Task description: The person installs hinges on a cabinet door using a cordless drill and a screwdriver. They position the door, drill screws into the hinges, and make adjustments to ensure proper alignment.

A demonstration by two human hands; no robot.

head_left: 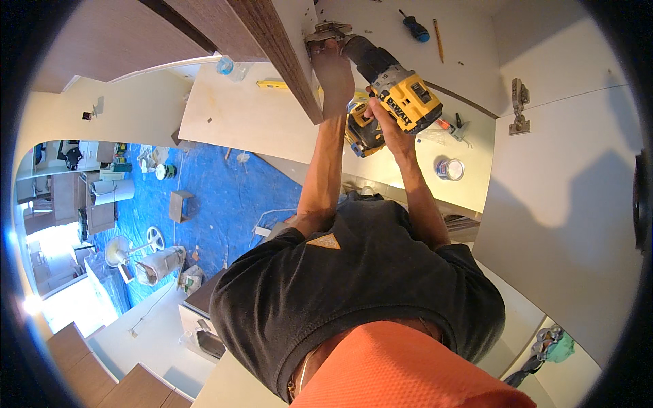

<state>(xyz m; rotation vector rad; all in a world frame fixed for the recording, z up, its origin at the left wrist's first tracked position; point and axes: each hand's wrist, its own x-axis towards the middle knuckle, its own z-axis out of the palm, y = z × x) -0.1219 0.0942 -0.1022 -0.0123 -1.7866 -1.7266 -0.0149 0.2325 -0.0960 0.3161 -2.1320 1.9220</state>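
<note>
My right hand (pixel 384 115) grips a yellow and black cordless drill (pixel 405 98) by its handle, with the drill's nose pointed up-left at a metal hinge (pixel 330 28) inside the cabinet. My left hand (pixel 332 81), smeared by motion, reaches up beside the dark wooden panel (pixel 296 68), its fingertips closed at the hinge, right by the drill's tip. A blue-handled screwdriver (pixel 415 28), a pencil (pixel 439 41) and small screws lie on the white cabinet surface. A second hinge (pixel 519 105) is fixed to the white panel at the right.
Below are a pale countertop (pixel 224 102) with a yellow level (pixel 272 84), a bottle (pixel 231 68), a paint can (pixel 449 168) and an orange-handled tool (pixel 452 126). Blue sheeting (pixel 224 197) covers the floor, holding a fan (pixel 119 251) and boxes. A white door panel (pixel 558 204) stands at my right.
</note>
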